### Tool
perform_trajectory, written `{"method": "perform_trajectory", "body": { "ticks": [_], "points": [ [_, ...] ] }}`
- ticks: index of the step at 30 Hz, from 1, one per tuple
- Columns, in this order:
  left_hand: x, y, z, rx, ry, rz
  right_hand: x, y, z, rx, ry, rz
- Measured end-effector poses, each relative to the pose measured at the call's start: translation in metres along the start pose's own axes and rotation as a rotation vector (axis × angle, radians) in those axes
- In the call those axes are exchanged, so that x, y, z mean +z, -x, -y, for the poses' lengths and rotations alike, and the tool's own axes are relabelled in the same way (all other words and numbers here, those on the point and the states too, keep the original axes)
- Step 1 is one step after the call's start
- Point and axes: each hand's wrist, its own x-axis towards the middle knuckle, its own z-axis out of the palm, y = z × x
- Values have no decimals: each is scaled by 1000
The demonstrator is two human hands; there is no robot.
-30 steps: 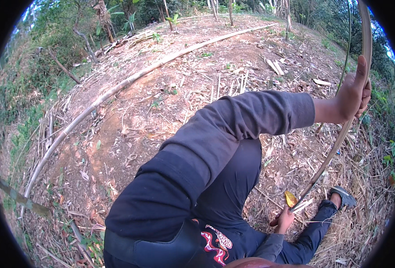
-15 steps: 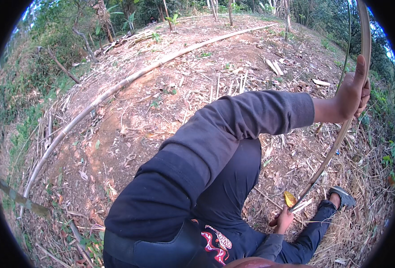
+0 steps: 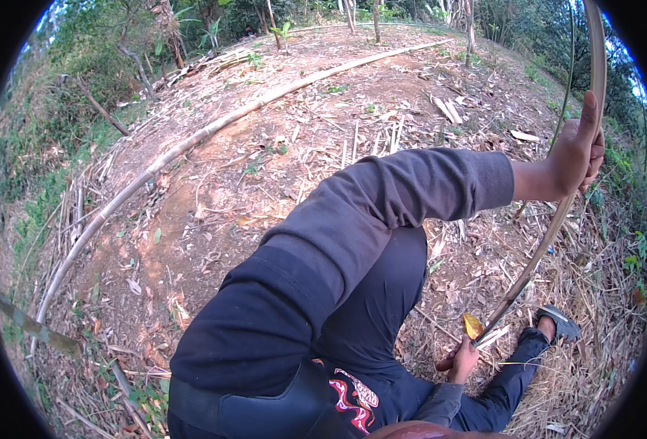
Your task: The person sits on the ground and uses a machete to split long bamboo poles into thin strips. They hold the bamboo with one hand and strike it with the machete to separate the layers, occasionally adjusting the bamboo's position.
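Note:
My left arm reaches across to the right in a grey sleeve. Its hand (image 3: 578,155) is closed around a long, slightly curved bamboo strip (image 3: 596,44), thumb pointing up along it. From there the strip slants down toward me, its lower stretch darker. At that lower end my right hand (image 3: 464,361) is closed, low beside my legs. Exactly what its fingers wrap is partly hidden, though the strip's end runs into the grip. Pale split pieces (image 3: 493,337) and a yellow leaf (image 3: 473,326) show right by it.
A long bamboo pole (image 3: 213,128) lies curving across the slope to the left and far side. Dry leaves and bamboo scraps (image 3: 448,110) litter the ground. My shod foot (image 3: 559,323) rests at the lower right. Thin trunks (image 3: 377,22) and bushes stand at the back; a green stem (image 3: 570,58) rises beside the strip.
Both hands keep their grip in nearly the same place. The view shifts very slightly, and the right hand's fingers shift a little at the strip's lower end.

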Motion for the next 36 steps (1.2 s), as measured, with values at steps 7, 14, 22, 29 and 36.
{"method": "perform_trajectory", "body": {
  "ticks": [7,14,22,29,36],
  "points": [
    [0,-5,6,21,4,-20,11,31,29,-45,-92,-87],
    [0,-5,7,46,-17,-19,45,108,148,-489,-223,-204],
    [3,0,7,54,-49,-6,47,79,116,-681,185,-465],
    [3,-6,12,59,-13,-9,-10,18,27,-364,487,-345],
    [5,-13,22,73,-9,-4,13,35,55,267,-384,0]
  ]
}}
